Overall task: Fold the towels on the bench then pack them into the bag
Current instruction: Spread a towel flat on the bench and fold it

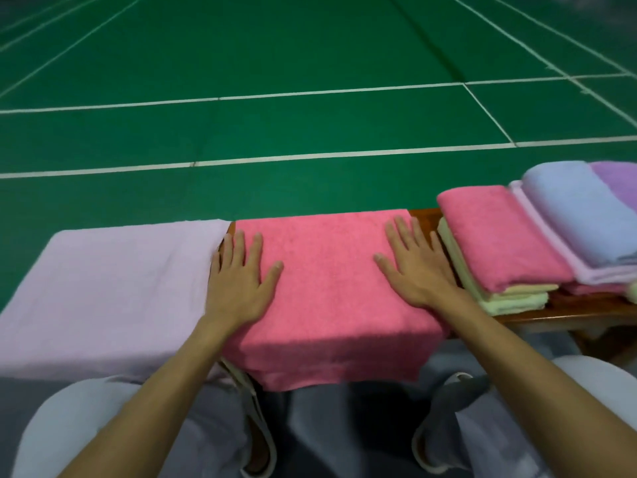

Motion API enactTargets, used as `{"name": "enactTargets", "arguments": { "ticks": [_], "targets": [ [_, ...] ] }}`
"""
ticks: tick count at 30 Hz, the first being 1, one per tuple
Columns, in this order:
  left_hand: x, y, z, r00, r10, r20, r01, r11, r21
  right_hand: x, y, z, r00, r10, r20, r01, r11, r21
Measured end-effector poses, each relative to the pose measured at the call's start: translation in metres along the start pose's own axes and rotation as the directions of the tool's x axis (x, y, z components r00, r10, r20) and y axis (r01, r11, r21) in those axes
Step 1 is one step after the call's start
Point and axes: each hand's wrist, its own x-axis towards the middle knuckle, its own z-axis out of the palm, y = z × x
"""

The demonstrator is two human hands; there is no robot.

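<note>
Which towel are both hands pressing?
The spread pink towel, under the left hand and right hand; the lilac towel lies beside it, the folded pink towel farther right.

**A:** Item one, centre of frame?
**B:** Occupied. Pink towel (327, 288) lies spread, with the left hand (238, 281) and right hand (413, 270) flat on its two ends.

**A:** Left side?
**B:** Lilac towel (113, 291) covers it, touching the left hand.

**A:** Right side?
**B:** Folded stack (496, 236) sits just beside the right hand. A narrow bare strip of bench (424, 217) shows between them.

**A:** Open passage?
**B:** Above the towels, and over the green court floor (310, 125) across the upper frame.
</note>
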Motion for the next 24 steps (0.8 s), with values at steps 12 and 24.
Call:
{"name": "enactTargets", "arguments": {
  "ticks": [12,24],
  "targets": [
    [-0.022,0.004,-0.047,0.943,-0.311,0.119,0.332,0.906,-0.263,-0.031,-0.017,-0.032,0.933,0.337,-0.125,-0.295,0.917,0.268],
    [-0.023,-0.030,-0.107,0.927,-0.055,0.370,0.372,0.257,-0.892,-0.044,-0.004,-0.083,0.995,0.069,-0.079,0.064,0.197,0.978]
  ]
}}
